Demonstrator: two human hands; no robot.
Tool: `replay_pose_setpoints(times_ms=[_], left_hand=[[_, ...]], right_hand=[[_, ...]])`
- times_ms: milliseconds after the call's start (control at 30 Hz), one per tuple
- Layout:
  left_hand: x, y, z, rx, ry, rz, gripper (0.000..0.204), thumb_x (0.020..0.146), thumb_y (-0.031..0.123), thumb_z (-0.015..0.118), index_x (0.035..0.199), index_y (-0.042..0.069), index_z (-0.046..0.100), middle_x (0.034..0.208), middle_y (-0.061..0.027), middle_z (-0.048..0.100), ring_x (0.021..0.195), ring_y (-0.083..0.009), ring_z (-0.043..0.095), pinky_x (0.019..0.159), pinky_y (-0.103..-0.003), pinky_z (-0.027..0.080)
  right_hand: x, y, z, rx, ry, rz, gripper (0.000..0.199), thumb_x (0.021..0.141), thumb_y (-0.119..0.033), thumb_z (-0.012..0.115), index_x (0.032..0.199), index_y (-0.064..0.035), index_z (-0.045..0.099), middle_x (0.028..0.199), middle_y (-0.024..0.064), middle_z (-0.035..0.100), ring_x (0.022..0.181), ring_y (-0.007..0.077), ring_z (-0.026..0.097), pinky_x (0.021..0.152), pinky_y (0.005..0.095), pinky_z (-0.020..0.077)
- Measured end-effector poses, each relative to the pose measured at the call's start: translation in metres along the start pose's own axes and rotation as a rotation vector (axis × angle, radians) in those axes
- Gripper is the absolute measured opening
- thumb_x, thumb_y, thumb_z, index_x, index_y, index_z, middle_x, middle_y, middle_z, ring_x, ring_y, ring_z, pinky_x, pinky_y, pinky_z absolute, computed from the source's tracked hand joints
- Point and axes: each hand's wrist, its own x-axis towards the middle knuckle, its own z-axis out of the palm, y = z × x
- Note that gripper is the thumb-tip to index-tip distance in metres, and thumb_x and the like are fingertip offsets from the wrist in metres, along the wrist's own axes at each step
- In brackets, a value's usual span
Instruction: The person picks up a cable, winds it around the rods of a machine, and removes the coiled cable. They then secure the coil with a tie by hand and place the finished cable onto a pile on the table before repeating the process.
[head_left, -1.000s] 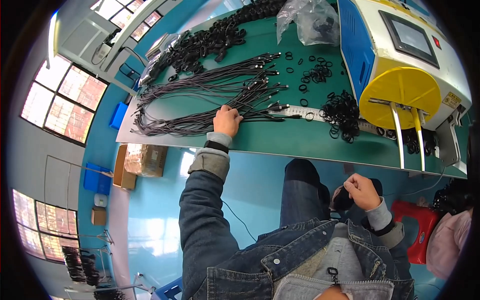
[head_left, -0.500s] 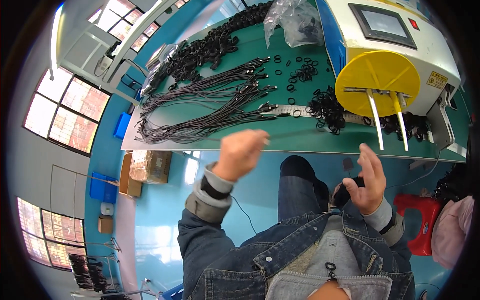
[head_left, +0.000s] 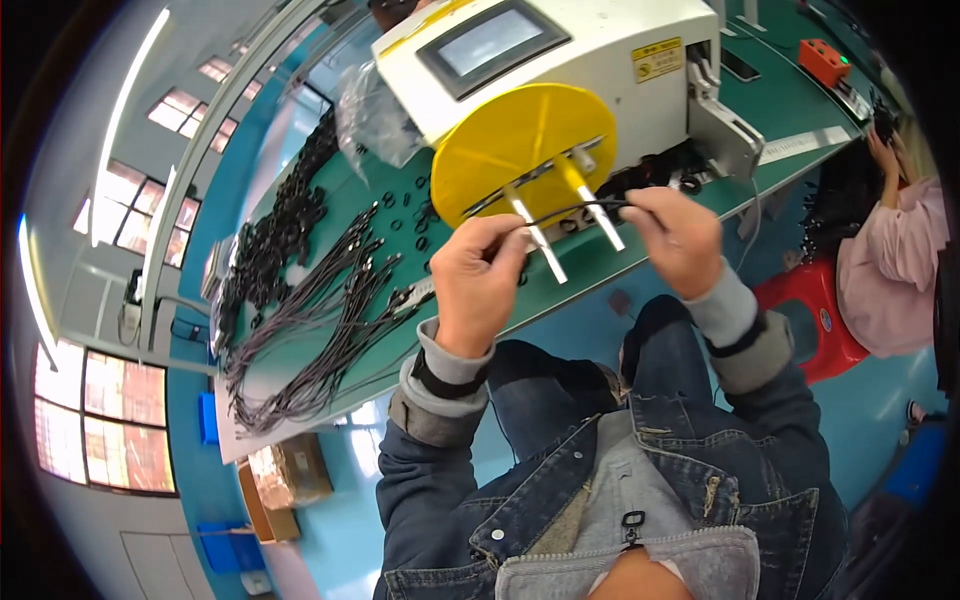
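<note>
A short stretch of black cable [head_left: 562, 211] spans between my two hands, crossing in front of the metal prongs [head_left: 546, 256] of a yellow disc [head_left: 490, 150]. My left hand [head_left: 476, 285] pinches it at the left, thumb against fingers. At the other side my right hand [head_left: 682, 242] has its fingers closed on the same cable. The disc is mounted on the front of a white machine [head_left: 630, 110] with a screen. Bundled dark cables [head_left: 345, 305] with small metal plugs lie on the green table to the left of my left hand.
Black looped bands [head_left: 265, 240] are heaped at the table's far left, beside a clear plastic bag [head_left: 375, 115]. A metal ruler [head_left: 805, 143] lies at the right. Another person in pink [head_left: 895, 265] sits near a red stool [head_left: 820, 320]. Cardboard boxes [head_left: 290, 475] stand on the floor at left.
The view has turned right, bringing the machine to the middle. My right hand, open before, now grips the cable. Both hands are raised before the prongs with the cable drawn between them.
</note>
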Motion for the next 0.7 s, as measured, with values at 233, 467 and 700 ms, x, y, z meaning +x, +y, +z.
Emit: replay_pose_setpoints(times_ms=[233, 467, 700], left_hand=[[0.012, -0.029, 0.022, -0.160, 0.115, -0.126, 0.010, 0.079, 0.003, 0.063, 0.085, -0.004, 0.063, 0.071, -0.0016, 0.061, 0.061, -0.0052, 0.050, 0.057, -0.019, 0.042], [0.018, -0.031, 0.025, -0.204, 0.106, -0.169, 0.011, 0.080, 0.003, 0.063, 0.087, -0.005, 0.063, 0.071, -0.0022, 0.061, 0.062, -0.0055, 0.051, 0.058, -0.019, 0.042], [0.004, -0.040, 0.025, -0.142, 0.219, -0.111, 0.011, 0.080, 0.004, 0.063, 0.087, -0.004, 0.064, 0.070, -0.0020, 0.060, 0.063, -0.0061, 0.051, 0.058, -0.019, 0.042]], right_hand=[[0.000, 0.038, 0.048, 0.017, 0.000, 0.114, 0.011, 0.077, -0.010, 0.063, 0.080, -0.0032, 0.055, 0.066, 0.0123, 0.057, 0.058, 0.0299, 0.057, 0.050, 0.0353, 0.0460], [-0.005, 0.050, 0.058, -0.066, -0.034, 0.227, 0.014, 0.076, -0.012, 0.065, 0.084, -0.0021, 0.060, 0.066, 0.0125, 0.058, 0.056, 0.0255, 0.058, 0.051, 0.0305, 0.0464], [-0.062, 0.042, 0.017, 0.017, 0.016, 0.492, 0.012, 0.076, -0.012, 0.063, 0.080, -0.0010, 0.060, 0.064, 0.0132, 0.060, 0.054, 0.0183, 0.059, 0.051, 0.0283, 0.0460]])
